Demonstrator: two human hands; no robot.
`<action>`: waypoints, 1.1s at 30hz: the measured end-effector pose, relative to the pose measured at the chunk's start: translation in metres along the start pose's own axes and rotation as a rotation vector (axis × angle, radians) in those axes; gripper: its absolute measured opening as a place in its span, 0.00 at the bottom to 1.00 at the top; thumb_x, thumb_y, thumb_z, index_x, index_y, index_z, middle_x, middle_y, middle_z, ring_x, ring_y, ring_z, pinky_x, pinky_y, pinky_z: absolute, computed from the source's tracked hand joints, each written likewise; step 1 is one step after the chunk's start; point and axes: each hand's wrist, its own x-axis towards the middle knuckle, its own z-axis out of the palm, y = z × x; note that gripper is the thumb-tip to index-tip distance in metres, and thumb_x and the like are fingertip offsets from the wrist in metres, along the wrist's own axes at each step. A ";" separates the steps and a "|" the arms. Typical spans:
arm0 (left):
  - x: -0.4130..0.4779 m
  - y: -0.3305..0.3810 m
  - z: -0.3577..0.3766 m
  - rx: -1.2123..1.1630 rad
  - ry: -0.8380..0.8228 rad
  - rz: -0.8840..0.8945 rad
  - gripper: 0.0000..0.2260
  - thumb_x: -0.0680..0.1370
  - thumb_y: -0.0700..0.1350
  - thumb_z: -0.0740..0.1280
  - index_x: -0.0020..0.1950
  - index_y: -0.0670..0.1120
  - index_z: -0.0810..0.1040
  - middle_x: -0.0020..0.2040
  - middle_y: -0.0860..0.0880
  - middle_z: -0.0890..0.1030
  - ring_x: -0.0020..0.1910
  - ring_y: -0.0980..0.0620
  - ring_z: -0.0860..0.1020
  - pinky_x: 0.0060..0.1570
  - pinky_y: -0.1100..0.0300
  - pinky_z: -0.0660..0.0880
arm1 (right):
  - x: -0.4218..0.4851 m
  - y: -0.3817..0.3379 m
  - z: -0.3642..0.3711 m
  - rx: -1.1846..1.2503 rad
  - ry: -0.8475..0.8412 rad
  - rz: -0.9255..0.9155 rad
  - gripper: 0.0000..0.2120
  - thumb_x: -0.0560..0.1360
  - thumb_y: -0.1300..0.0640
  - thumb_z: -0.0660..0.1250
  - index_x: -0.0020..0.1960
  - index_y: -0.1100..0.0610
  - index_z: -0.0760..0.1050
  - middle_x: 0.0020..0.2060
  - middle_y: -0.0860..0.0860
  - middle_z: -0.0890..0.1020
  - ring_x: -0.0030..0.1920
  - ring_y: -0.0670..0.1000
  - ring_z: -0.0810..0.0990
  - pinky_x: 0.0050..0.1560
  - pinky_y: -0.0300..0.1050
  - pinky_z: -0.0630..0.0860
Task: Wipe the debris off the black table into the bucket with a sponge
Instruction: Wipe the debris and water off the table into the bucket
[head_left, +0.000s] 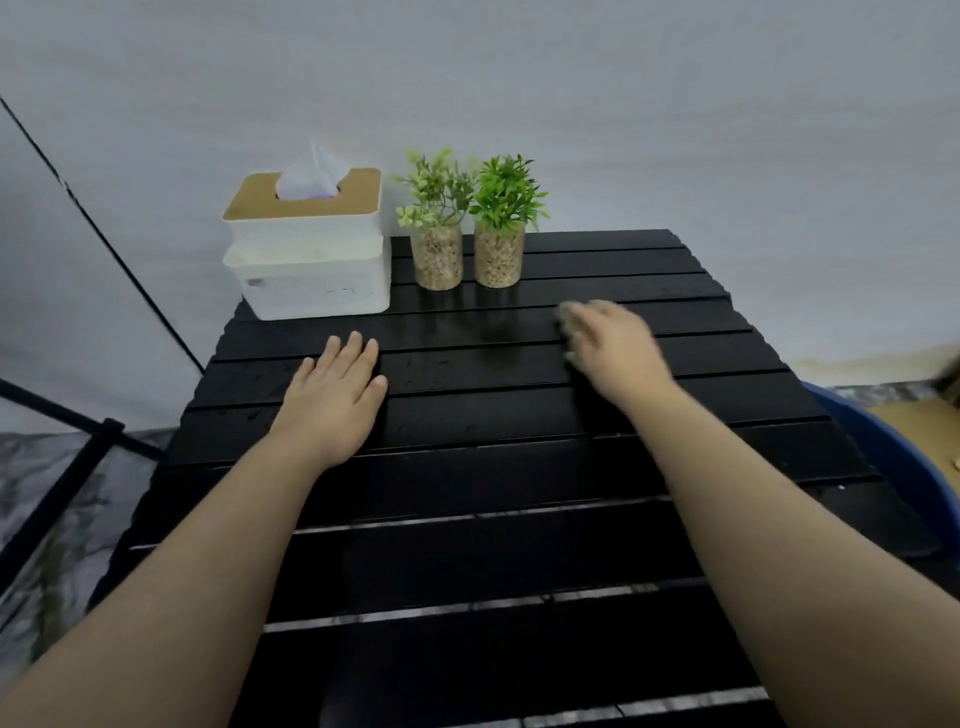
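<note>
Your right hand presses a greenish sponge flat on the slatted black surface, fingers curled over it and blurred, probably mid-stroke. Your left hand lies open and empty, palm down near the left edge, likely to steady the surface. The blue bucket sits below the right edge, so sweep that way; that half is open. The tissue box and two potted plants crowd the far edge. Debris is too small to tell.
</note>
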 end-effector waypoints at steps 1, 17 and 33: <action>-0.001 -0.004 -0.004 -0.010 0.006 0.006 0.24 0.81 0.53 0.45 0.76 0.50 0.46 0.77 0.52 0.45 0.76 0.53 0.42 0.73 0.54 0.41 | -0.002 0.007 -0.004 -0.006 0.059 0.116 0.19 0.76 0.60 0.62 0.66 0.58 0.70 0.65 0.61 0.72 0.65 0.61 0.68 0.65 0.53 0.68; -0.061 -0.101 -0.042 -0.147 0.140 -0.102 0.23 0.81 0.50 0.50 0.75 0.49 0.51 0.77 0.52 0.49 0.75 0.55 0.44 0.71 0.61 0.41 | -0.008 -0.149 0.059 0.016 -0.161 -0.195 0.22 0.78 0.54 0.58 0.71 0.52 0.61 0.72 0.55 0.63 0.72 0.57 0.57 0.70 0.57 0.59; -0.154 -0.097 -0.021 -0.205 0.080 0.025 0.22 0.80 0.55 0.46 0.70 0.59 0.38 0.71 0.65 0.38 0.68 0.69 0.32 0.68 0.70 0.34 | 0.002 -0.226 0.097 0.034 -0.019 -0.190 0.17 0.75 0.61 0.60 0.64 0.56 0.71 0.61 0.55 0.74 0.61 0.58 0.69 0.58 0.51 0.69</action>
